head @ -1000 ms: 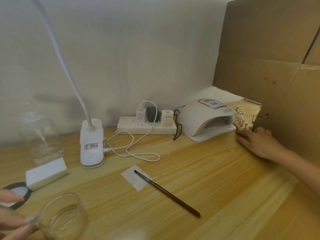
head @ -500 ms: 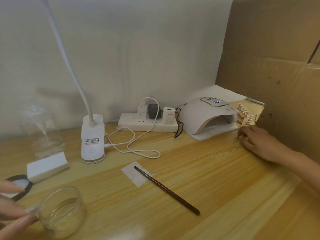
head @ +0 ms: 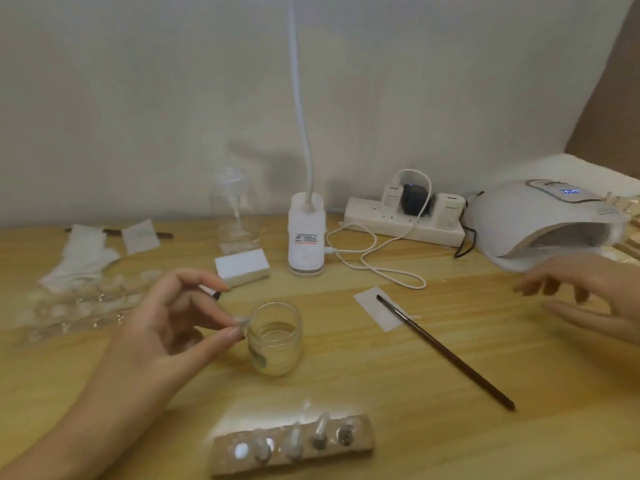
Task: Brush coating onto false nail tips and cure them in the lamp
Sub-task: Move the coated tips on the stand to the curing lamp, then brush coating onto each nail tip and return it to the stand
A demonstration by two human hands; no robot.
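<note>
Two hands up: left hand [head: 173, 327] pinches what looks like a clear tip [head: 241, 323] at the jar [head: 275, 344] rim; right hand [head: 588, 296] hovers, fingers spread wide. Brush [head: 443, 351] lies right of the jar, handle angled away, nearer the right hand.

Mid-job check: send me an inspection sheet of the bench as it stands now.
Surface: wooden table, pale grain.
Job's things: glass jar of clear liquid; brush, tip on paper slip; curing lamp, display lit; nail tips on cork strip, near edge.
Clutter: white block, glass bottle, wipes, plastic bag.
Hands: left hand pinches small clear piece by the jar rim; right hand open, blurred.
Cables: white cable looped by desk lamp; black cable beside power strip.
Surroundings: white wall, cardboard at right.
</note>
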